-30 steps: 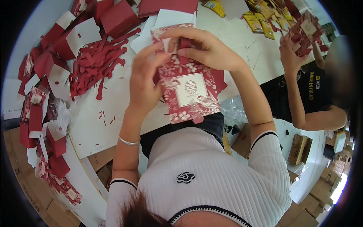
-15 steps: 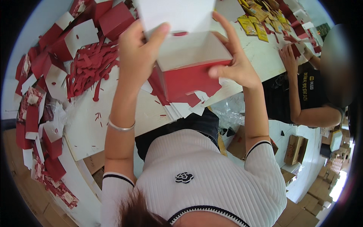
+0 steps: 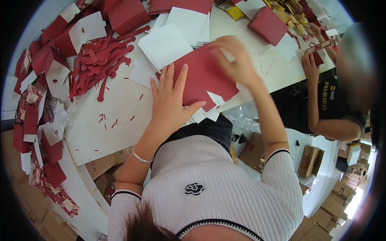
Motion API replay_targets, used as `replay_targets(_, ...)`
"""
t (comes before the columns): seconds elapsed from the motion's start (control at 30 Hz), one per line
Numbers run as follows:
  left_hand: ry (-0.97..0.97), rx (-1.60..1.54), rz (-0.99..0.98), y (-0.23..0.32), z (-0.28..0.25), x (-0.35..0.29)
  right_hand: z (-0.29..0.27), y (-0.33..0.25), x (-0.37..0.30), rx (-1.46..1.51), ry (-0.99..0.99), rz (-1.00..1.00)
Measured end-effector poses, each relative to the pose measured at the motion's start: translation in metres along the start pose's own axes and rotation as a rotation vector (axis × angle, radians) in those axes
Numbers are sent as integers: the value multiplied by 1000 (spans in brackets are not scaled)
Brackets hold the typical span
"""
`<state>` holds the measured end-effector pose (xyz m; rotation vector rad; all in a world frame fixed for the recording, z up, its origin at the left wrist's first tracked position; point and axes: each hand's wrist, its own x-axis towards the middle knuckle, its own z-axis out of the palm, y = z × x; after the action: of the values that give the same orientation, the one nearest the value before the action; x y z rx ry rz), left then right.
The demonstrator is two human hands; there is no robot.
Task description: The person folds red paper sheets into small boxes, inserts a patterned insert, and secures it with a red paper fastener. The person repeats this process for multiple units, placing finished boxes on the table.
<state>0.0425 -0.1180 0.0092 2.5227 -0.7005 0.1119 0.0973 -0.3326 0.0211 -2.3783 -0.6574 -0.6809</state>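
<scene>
A stack of flat red-and-white box blanks lies before me, a red blank (image 3: 205, 78) uppermost. My left hand (image 3: 171, 98) rests on its left edge, fingers spread, holding nothing. Over the far right part of the red blank is my right hand (image 3: 237, 60), smeared by motion. Its fingertips are at the blank's far edge; whether they grip it is unclear. White blanks (image 3: 167, 46) lie against the far left side of the stack, and white flaps (image 3: 209, 110) stick out at its near edge. A folded red box (image 3: 268, 26) stands farther right on the table.
To the left are a heap of red strips (image 3: 96, 60) and piled red boxes (image 3: 126, 18). Small red scraps (image 3: 116, 121) dot the white table (image 3: 90, 138). Yellow packets (image 3: 232, 10) lie at the far side. At the right, a co-worker's hand (image 3: 310, 66) holds a small red box.
The open box that both hands held up is gone from them, and a red box now stands at the far right. Both hands have come down to the flat stack.
</scene>
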Motion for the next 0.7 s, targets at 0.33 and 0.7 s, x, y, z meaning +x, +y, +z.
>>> replay_targets(0.33,76,-83,-14,-9,18,-7,70,-11,22,-113,-55,-32)
replay_targets(0.7,456,-264,32,16,-8,6,23,-86,77,-66,-49,238)
